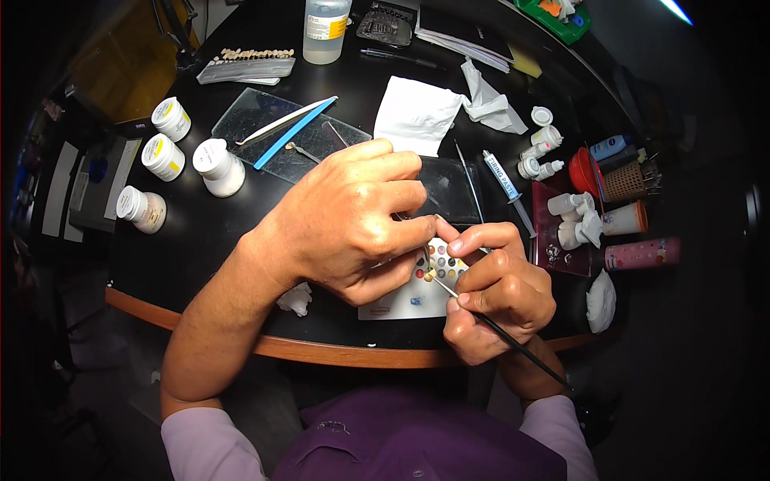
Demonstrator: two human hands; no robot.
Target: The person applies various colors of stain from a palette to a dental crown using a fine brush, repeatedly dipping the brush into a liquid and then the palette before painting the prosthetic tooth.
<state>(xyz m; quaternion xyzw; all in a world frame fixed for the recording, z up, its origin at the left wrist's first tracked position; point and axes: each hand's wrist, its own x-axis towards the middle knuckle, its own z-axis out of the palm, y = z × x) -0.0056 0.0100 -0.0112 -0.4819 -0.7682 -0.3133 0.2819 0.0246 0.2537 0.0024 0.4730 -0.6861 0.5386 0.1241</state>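
My left hand (361,216) is closed around thin metal tweezers (427,255), mostly hidden by the fingers. At their tips is a small yellowish tooth crown (431,274). In a pencil-like grip, my right hand (505,293) holds a fine brush (517,345) with a dark handle, its pale tip touching or very close to the crown. The fingertips of both hands meet just above it. Below them, a white card (401,307) with rows of coloured dots lies on the black table, partly covered by my left hand.
White-lidded jars (218,167) stand at left, near a glass slab (257,120) bearing a blue-handled tool (297,132). A folded tissue (417,112) and a clear bottle (325,32) are farther back. At right lie a paste syringe (505,180) and a dark red tray (553,248) with small bottles.
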